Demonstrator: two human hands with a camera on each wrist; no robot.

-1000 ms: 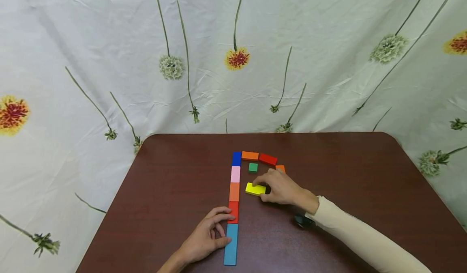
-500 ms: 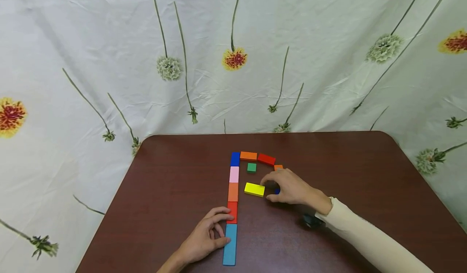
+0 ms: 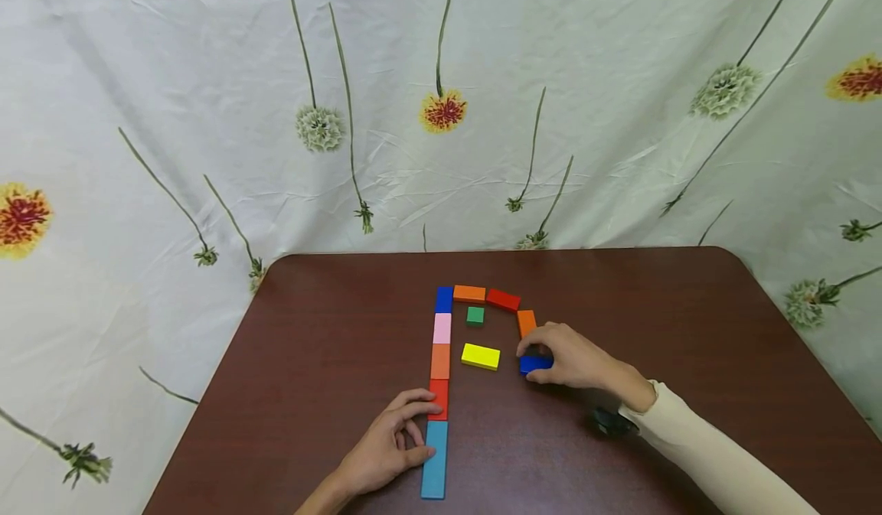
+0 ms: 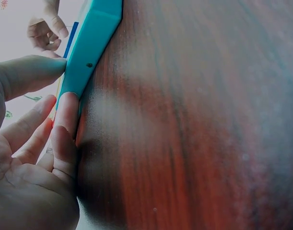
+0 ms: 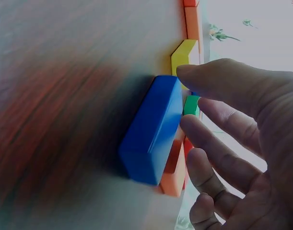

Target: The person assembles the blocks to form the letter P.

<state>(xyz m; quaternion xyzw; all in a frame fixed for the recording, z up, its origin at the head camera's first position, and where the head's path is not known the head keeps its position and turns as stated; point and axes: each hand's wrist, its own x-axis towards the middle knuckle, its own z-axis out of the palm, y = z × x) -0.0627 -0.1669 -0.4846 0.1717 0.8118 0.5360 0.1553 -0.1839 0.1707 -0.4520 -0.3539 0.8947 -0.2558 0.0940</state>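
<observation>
In the head view, my left hand (image 3: 386, 450) rests beside a column of flat blocks. Its fingertips touch the red block (image 3: 439, 400), and its thumb touches the long light-blue block (image 3: 434, 469). The left wrist view shows those relaxed fingers along the light-blue block's side (image 4: 88, 52). My right hand (image 3: 575, 356) is over a dark-blue block (image 3: 535, 364), thumb at the near side and bent fingers at the far side. From the right wrist, the fingertips appear level with the dark-blue block's top (image 5: 151, 120); no firm grip shows. A yellow block (image 3: 480, 356) lies to its left.
The column continues away with an orange-red block (image 3: 440, 362), a pink block (image 3: 442, 329) and a blue block (image 3: 444, 299). Orange (image 3: 469, 294), red (image 3: 503, 299) and orange (image 3: 527, 324) blocks curve rightward. A small green block (image 3: 475, 316) sits inside on the brown table (image 3: 331, 331).
My right hand has let go of the yellow block and moved right to the dark-blue block, which has come into view. The left hand has stayed in place.
</observation>
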